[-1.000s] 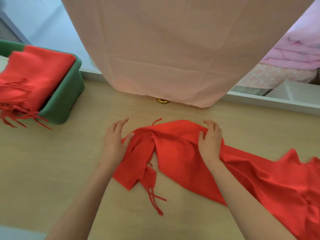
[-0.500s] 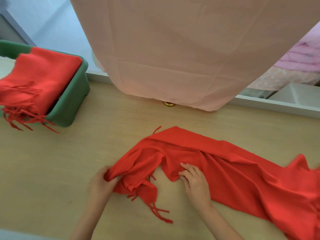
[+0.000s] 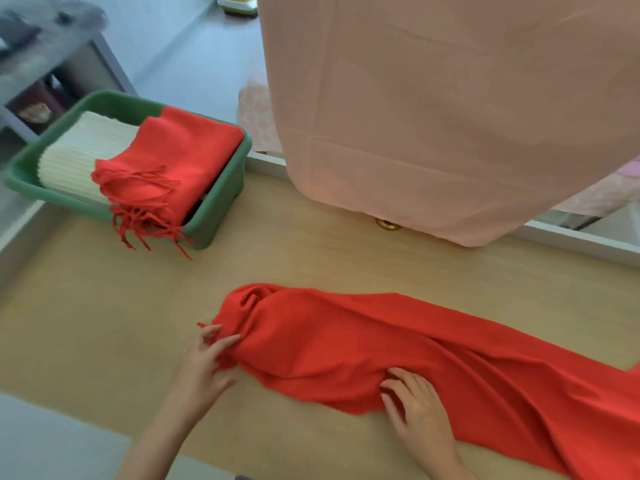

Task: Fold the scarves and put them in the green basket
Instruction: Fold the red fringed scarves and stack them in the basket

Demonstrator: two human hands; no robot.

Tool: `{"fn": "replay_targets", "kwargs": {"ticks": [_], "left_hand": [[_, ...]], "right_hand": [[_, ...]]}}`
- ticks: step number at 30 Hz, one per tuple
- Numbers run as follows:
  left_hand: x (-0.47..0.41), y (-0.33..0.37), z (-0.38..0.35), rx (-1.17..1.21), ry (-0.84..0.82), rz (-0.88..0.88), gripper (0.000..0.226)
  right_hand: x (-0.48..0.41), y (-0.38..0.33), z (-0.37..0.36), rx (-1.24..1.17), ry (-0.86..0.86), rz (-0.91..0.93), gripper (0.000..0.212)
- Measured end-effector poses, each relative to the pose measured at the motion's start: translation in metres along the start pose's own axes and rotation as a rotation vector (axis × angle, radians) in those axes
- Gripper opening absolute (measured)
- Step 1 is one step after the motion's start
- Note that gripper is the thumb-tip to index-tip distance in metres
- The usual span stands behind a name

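Left hand [image 3: 207, 362] spread, touching red scarf [image 3: 346, 341] end; right hand [image 3: 420, 407] curled, pinching its near edge.

**One head-worn view, looking forward and down over the table.**

The wide-angle camera sits above the person's own arms, which enter from the bottom edge. The left hand [image 3: 202, 362] and right hand [image 3: 420, 410] lie close below the lens, both touching the red scarf [image 3: 346, 344] that runs out of frame at lower right. The camera faces across the wooden table [image 3: 104, 323] toward its far edge, which slants across the frame. The green basket [image 3: 221, 209] sits farther off at upper left, and a hanging pink cloth [image 3: 433, 116] fills the upper right. Pale floor beyond the table shows along the top left.
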State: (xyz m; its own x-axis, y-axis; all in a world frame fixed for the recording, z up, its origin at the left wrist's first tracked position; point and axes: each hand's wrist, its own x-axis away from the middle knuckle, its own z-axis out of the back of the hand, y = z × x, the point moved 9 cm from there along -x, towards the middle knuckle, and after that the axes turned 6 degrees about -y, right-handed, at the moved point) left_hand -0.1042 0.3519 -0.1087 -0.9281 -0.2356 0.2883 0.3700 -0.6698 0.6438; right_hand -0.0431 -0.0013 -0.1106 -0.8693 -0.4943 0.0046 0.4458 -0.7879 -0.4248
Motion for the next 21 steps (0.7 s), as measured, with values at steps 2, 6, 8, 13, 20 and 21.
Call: {"fn": "replay_targets", "kwargs": {"ticks": [2,6,8,13,20,21], "left_hand": [[0.015,-0.010,-0.011,0.089,0.028,-0.008,0.079],[0.022,-0.041,0.017,0.416,0.319,0.311,0.044],[0.012,-0.048,0.022,0.569,0.319,0.431,0.042],[-0.027,-0.048,0.014,0.710,0.189,0.545,0.046],[-0.012,-0.027,0.031,1.318,0.208,0.446,0.008],[-0.003,-0.026,0.051,1.306,0.265,0.361,0.012]], "right_hand": [[-0.016,-0.021,0.004,-0.051,0.004,-0.021,0.024],[-0.072,-0.065,0.006,-0.133,0.014,-0.056,0.026],[-0.106,-0.088,-0.004,-0.172,-0.017,-0.063,0.033],[-0.173,-0.140,-0.047,-0.206,-0.274,-0.072,0.053],[-0.179,-0.184,-0.019,-0.379,-0.067,0.029,0.010],[-0.172,-0.184,-0.005,-0.412,0.019,0.051,0.014]]}}
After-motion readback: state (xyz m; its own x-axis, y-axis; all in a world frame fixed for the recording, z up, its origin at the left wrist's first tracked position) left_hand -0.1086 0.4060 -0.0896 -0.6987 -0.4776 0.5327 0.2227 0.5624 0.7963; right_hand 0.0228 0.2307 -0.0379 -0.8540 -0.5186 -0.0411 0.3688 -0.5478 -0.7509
